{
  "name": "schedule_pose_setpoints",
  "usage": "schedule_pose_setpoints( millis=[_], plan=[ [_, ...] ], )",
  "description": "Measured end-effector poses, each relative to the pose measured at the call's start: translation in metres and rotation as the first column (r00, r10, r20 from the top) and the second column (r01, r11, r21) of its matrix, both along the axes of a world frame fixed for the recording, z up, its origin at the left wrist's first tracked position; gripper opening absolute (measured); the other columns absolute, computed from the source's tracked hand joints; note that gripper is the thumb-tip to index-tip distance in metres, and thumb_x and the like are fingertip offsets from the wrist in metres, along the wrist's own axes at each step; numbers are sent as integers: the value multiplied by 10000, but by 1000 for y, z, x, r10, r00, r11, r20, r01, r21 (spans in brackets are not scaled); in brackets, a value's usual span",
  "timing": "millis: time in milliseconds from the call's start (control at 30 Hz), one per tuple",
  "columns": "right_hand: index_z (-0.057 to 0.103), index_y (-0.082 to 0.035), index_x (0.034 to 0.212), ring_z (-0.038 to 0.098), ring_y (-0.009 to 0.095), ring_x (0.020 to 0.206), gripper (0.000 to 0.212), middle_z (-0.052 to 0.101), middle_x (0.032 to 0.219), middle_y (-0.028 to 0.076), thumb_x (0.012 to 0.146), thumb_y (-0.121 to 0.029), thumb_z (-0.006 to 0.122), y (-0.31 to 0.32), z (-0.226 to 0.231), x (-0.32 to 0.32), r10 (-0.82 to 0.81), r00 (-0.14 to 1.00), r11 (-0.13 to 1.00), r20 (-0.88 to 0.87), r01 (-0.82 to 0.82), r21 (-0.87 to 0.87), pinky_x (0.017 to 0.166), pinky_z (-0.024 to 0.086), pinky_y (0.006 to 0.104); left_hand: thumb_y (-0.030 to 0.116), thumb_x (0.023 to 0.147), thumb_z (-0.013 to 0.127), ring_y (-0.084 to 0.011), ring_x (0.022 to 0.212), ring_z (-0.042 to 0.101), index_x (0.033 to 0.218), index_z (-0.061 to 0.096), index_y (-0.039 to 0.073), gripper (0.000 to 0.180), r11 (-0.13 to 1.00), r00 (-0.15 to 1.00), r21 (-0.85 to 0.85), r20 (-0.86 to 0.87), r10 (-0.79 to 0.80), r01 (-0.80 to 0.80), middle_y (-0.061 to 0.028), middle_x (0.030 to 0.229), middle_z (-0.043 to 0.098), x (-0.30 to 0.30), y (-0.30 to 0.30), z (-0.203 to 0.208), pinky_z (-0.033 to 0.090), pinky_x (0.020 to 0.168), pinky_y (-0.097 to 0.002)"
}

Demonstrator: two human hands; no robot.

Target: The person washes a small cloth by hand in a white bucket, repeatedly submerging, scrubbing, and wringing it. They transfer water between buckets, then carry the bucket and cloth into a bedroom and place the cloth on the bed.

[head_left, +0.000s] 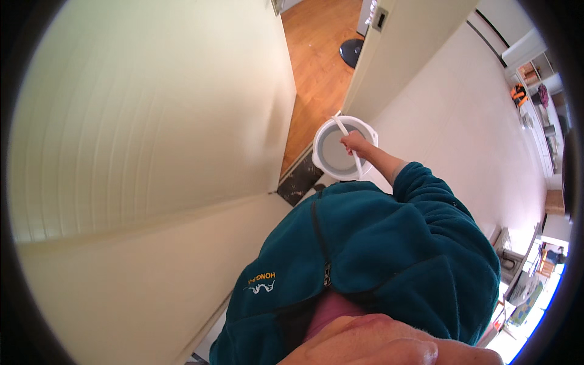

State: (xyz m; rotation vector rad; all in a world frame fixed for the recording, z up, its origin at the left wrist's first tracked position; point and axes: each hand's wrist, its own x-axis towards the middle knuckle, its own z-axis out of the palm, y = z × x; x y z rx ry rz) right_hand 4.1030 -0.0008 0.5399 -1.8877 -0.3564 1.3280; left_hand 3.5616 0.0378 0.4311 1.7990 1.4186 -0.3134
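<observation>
My right hand (356,144) is closed around the white handle (341,126) of a white round bucket (316,153). The handle stands up across the bucket's mouth, and the fingers wrap it near its middle. Inside the bucket is greyish liquid that looks like water. It hangs or stands by the doorway in front of me; I cannot tell whether its base touches the floor. My right arm, in a dark teal fleece sleeve (435,188), reaches forward to it. My left hand is out of view.
A cream door panel (152,109) fills the left side. Ahead, a doorway with a dark threshold (299,180) opens onto wooden floor (319,48), where a black round object (351,53) lies. A door edge with a latch plate (379,19) and pale wall (450,109) are on the right.
</observation>
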Motion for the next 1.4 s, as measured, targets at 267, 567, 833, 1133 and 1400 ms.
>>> schedule_pose_setpoints(
  millis=[267,567,833,1133,1400],
  plan=[
    [502,-23,745,430,213,435,150,408,537,69,804,-144,570,169,-29,93,-110,956,992,-271,124,36,371,393,404,111,769,585,-350,901,566,1019,565,40,260,945,958,313,287,-5,-89,-165,978,584,200,67,80,479,758,-421],
    [491,-50,762,367,189,386,121,351,522,36,793,-147,558,326,-43,162,-95,961,994,-260,77,-79,370,330,382,50,735,585,-306,793,549,1031,530,32,302,370,899,899,-54,-435,233,-121,824,529,381,284,260,486,650,-394],
    [471,-88,648,385,184,369,162,371,480,19,785,-146,536,429,-93,298,-127,965,992,-229,118,-54,368,401,403,127,786,600,-285,752,574,981,590,67,204,360,971,930,11,-237,77,-88,795,545,433,284,194,496,609,-354],
    [488,-81,740,380,168,400,84,362,518,22,797,-139,509,520,-102,429,-186,967,978,-172,166,-126,411,382,401,250,700,710,-334,824,611,907,618,68,291,691,709,325,592,383,-645,-150,893,633,566,319,104,497,729,-397],
    [412,-113,632,397,187,411,172,366,491,22,786,-131,487,665,-149,568,-109,945,994,-308,96,-56,436,408,431,108,623,720,-358,893,579,983,596,75,382,639,746,385,348,568,-666,-158,953,613,692,422,-15,478,774,-423]
  ],
)
